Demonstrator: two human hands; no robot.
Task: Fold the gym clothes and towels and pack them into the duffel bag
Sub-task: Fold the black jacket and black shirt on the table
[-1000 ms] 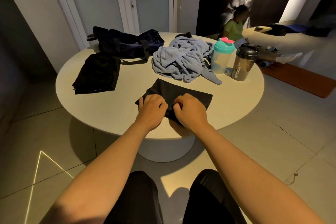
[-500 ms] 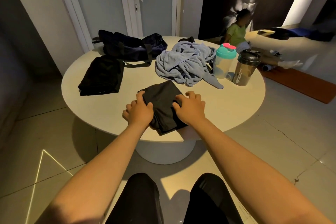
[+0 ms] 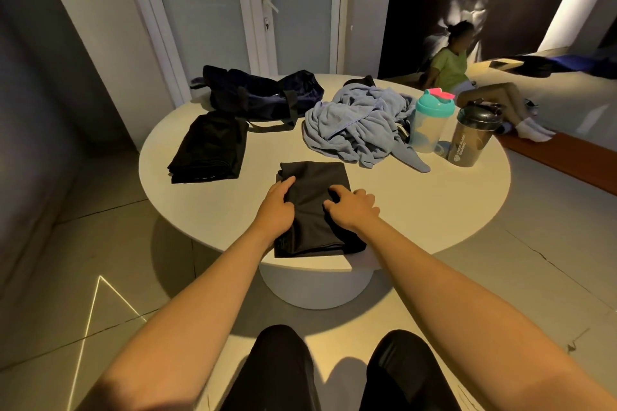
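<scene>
Both of my hands are down on the folded black garment, which lies flat on the round white table at its near edge, the cloth's near end reaching the rim. My left hand rests on the garment's left side with the fingers fairly straight and spread, pressing rather than gripping; nothing is enclosed in it. My right hand sits on the garment's right side, just across a narrow strip of cloth from the left, its fingers bent so that the tips and thumb touch the fabric; whether they pinch a fold or only press on it I cannot tell. Beyond the left hand and off to its left lies a second folded black pile, apart from the garment I am working. Farther out past that pile is the dark duffel bag, slumped on the table's far side with a strap trailing toward me. Straight out past my right hand is a crumpled light blue towel, unfolded. To the right of it, well beyond my right hand, a teal-lidded shaker bottle and a dark shaker bottle stand upright, side by side.
</scene>
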